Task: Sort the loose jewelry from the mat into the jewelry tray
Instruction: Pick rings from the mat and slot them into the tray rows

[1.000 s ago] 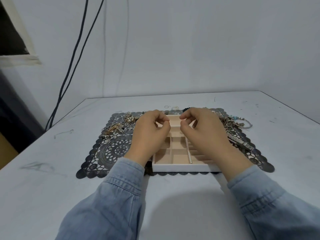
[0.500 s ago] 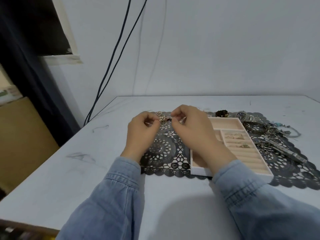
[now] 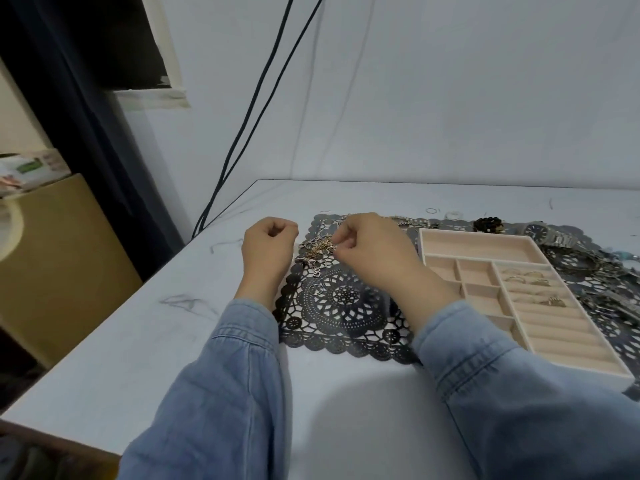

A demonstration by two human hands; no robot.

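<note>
Left hand point(image 3: 268, 249) curls at the mat's point(image 3: 346, 308) left edge, hold untellable, open bench point(image 3: 156, 327) beyond; right hand point(image 3: 372, 252) pinches loose jewelry point(image 3: 317, 249)

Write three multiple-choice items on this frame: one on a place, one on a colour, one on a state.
1. Where does the pile of loose jewelry lie relative to the tray?
A. inside it
B. left of it, on the mat
C. right of it

2. What colour is the mat?
A. black
B. red
C. white

3. The tray's long far compartment is:
A. full of chains
B. under a lid
C. empty

Answers:
1 B: the fingers of the right hand pick at the pile on the mat's left part.
2 A: black lace shows against the pale table.
3 C: only its beige lining shows, while rings sit in the slotted section.
</note>
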